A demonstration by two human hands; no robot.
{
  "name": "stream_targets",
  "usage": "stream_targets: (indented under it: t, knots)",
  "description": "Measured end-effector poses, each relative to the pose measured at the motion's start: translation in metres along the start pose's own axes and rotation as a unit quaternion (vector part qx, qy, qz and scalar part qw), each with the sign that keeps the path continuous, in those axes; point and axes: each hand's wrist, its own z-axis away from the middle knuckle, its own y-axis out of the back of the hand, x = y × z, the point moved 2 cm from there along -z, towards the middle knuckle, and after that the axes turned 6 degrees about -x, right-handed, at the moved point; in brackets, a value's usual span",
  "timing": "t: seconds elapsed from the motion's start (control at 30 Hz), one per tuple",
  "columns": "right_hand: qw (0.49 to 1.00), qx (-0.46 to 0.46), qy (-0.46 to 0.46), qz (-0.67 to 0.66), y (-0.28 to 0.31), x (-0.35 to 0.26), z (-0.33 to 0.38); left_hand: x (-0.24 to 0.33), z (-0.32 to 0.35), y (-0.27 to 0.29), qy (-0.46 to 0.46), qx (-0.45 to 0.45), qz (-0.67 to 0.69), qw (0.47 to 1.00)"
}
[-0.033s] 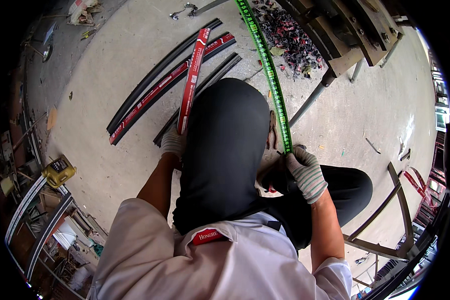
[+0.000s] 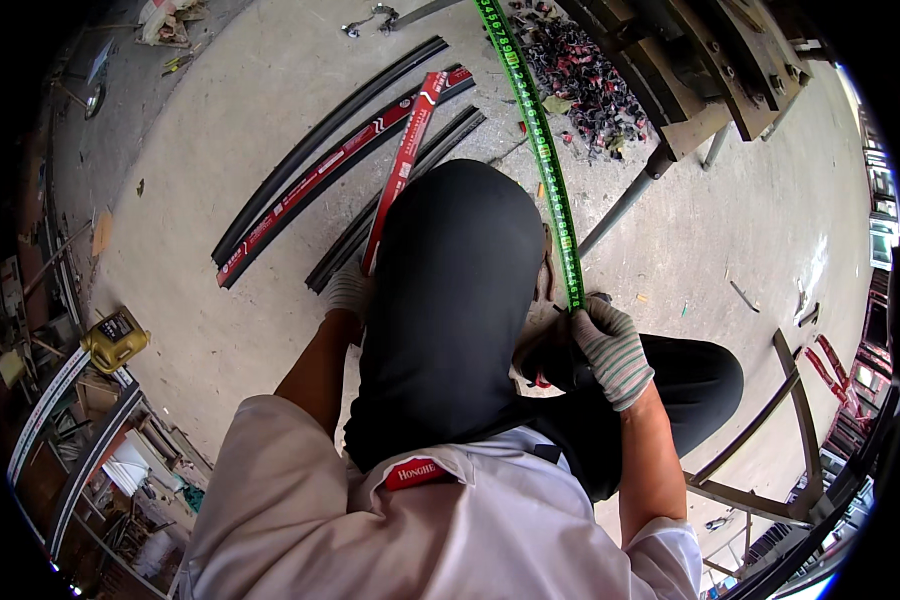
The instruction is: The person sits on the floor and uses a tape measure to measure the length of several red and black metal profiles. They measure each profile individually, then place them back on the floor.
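Observation:
My left hand point(image 2: 346, 290), in a striped knit glove, is closed at the lower end of a long narrow strip with a red printed face point(image 2: 407, 155). My raised knee hides part of its fingers. The strip slants up over several dark, slightly curved profiles point(image 2: 335, 150) lying on the floor, one with a red face. On the other side of the knee, my gloved right hand point(image 2: 615, 350) pinches the near end of a green tape measure point(image 2: 542, 150). The tape runs away from me to the top edge of the view.
Dark and red scraps point(image 2: 585, 85) lie heaped beside the tape. A metal machine on legs point(image 2: 695, 70) stands at the far right. Pliers point(image 2: 546, 265) lie near my foot. A yellow jug point(image 2: 117, 340) is at left, a metal frame point(image 2: 810, 430) at right.
The red strip's far end has swung to the right and slightly down, leaning more over the dark profiles. My right hand keeps its pinch on the tape, almost unmoved.

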Motion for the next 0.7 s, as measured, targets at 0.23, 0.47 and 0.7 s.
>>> stream_targets:
  t: [0.23,0.47,0.7]
  knots:
    - [1.000,-0.004,-0.022,0.010,0.000,0.001,-0.016,0.052,-0.012,-0.013,-0.054,-0.257,-0.134,0.956]
    - [0.999,-0.018,-0.050,-0.006,-0.005,-0.009,-0.025,0.110,-0.047,0.014,-0.038,-0.318,-0.270,0.908]
    - [0.997,-0.035,-0.066,-0.003,0.000,-0.006,-0.031,0.116,-0.090,0.006,0.026,-0.106,-0.224,0.969]
